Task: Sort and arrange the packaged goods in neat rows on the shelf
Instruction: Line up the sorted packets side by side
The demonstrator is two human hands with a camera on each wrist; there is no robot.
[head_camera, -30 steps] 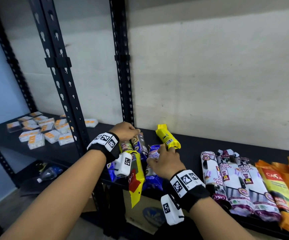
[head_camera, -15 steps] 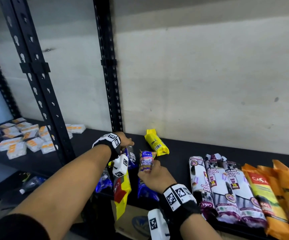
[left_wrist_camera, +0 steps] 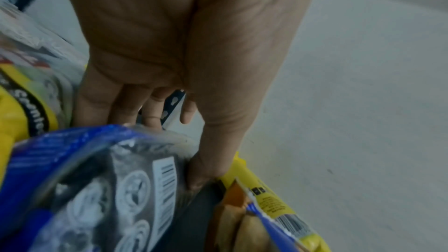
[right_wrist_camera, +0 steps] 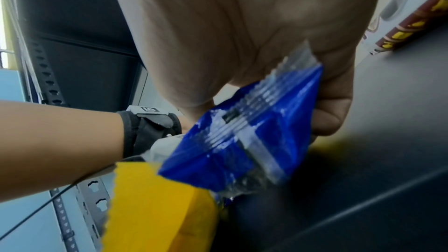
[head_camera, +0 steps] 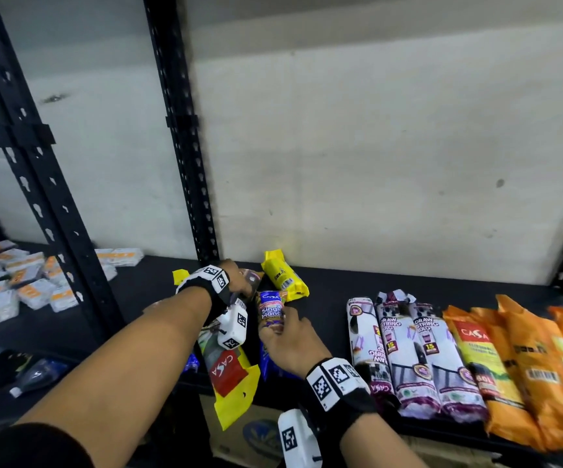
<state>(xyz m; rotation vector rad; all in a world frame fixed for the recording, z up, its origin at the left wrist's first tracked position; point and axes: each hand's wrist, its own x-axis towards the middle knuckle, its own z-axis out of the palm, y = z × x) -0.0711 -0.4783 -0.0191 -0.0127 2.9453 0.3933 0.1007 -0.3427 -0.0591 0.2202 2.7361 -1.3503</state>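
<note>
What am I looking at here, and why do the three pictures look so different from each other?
No machine: a person is tidying a black shelf, wearing three cameras. The wide picture comes from the head; the two close-ups come from the wrists, looking along the fingers. On the shelf lie a small yellow pack, three drawstring-bag rolls, orange packs and, far left, small white-and-orange packs. The right hand grips a blue pack. The left hand holds another blue pack, thumb on one side, fingers on the other. A large yellow pack overhangs the shelf edge.

shelf [head_camera: 408, 285]: matt black metal | blue packet [right_wrist_camera: 244, 133]: glossy plastic
</note>
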